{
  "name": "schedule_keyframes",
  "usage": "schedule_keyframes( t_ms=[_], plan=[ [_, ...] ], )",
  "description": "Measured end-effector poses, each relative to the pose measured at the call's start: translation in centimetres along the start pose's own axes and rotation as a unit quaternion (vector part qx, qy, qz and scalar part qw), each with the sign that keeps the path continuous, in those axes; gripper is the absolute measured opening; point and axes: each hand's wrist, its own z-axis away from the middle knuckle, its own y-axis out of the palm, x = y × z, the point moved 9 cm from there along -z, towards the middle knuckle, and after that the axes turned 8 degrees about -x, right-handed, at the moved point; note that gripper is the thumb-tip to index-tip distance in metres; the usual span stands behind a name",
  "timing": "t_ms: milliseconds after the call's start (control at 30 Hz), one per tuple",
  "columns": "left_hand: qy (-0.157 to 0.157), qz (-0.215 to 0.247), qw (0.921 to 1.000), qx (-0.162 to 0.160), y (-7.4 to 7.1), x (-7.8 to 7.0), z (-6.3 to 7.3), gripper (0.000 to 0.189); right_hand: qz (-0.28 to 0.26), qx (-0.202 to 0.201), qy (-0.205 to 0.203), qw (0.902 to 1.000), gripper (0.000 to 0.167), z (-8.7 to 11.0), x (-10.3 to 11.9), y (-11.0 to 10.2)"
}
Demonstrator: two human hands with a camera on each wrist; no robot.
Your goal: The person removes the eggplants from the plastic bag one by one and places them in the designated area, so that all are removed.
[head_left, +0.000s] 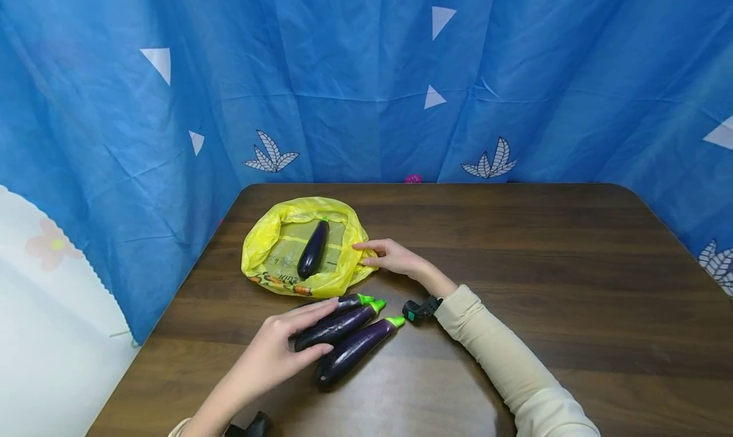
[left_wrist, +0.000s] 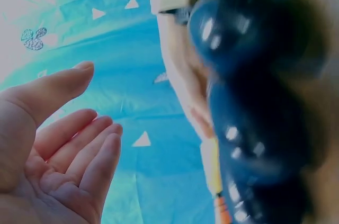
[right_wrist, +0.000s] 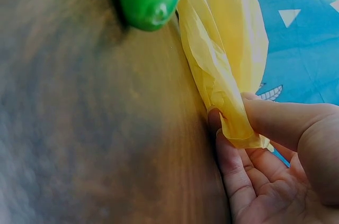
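Note:
A yellow plastic bag (head_left: 260, 243) lies with its mouth spread wide, and one eggplant (head_left: 314, 249) rests inside. My right hand (head_left: 395, 259) pinches the bag's right edge; in the right wrist view, the thumb and fingers grip the folded yellow film (right_wrist: 228, 49). Three more eggplants lie side by side on the table in front of the bag, green stems to the right: a near one (head_left: 357, 353), a middle one (head_left: 343, 326) and a partly covered far one (head_left: 348, 301). Over their left ends reaches my left hand (head_left: 277, 348), thumb spread from relaxed fingers, gripping nothing.
The brown wooden table (head_left: 515, 265) extends far to the right. Behind it hangs a blue patterned curtain (head_left: 355, 74), with a white cloth (head_left: 51, 310) at the left. A black band (head_left: 420, 310) circles the right wrist, close to the eggplant stems.

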Motion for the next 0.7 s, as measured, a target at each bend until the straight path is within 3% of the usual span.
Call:
schedule_keyframes(
  t_ms=[167,333,533,700],
  plan=[
    [-0.037,0.010,0.9993,0.000,-1.2,2.1,-2.0,0.052,-0.003,0.003,0.002,1.0000,0.040,0.0,0.0,0.2],
    [-0.098,0.017,0.9948,-0.021,-2.5,5.6,-4.0,0.053,-0.002,0.006,-0.006,1.0000,0.040,0.1,0.0,0.1],
    [-0.178,0.073,0.9802,-0.047,-3.5,10.6,-5.7,0.051,-0.002,0.006,-0.009,0.9999,0.040,0.2,0.0,0.0],
    [-0.217,0.110,0.9681,-0.059,-3.7,14.1,-6.3,0.051,-0.005,0.007,-0.006,0.9999,0.040,0.2,-0.1,-0.1]
  ],
)
